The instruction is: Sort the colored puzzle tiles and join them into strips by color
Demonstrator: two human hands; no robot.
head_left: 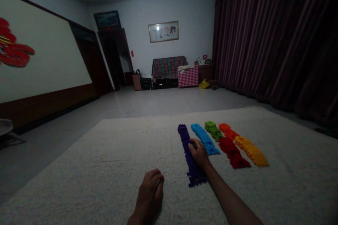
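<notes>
A long strip of dark purple pieces lies on the pale textured mat. My right hand rests over the middle of this strip, its fingers curled; whatever they may hold is hidden. To the left of the strip, my left hand is closed low over the mat, and its grip is too dark to make out. Right of the purple strip lie a light blue strip, a green group, an orange group, a red group and a yellow-orange group.
The mat spreads over a grey tiled floor. Cloth-covered furniture stands by the far wall. Dark curtains hang at the right, and part of a chair shows at the left edge.
</notes>
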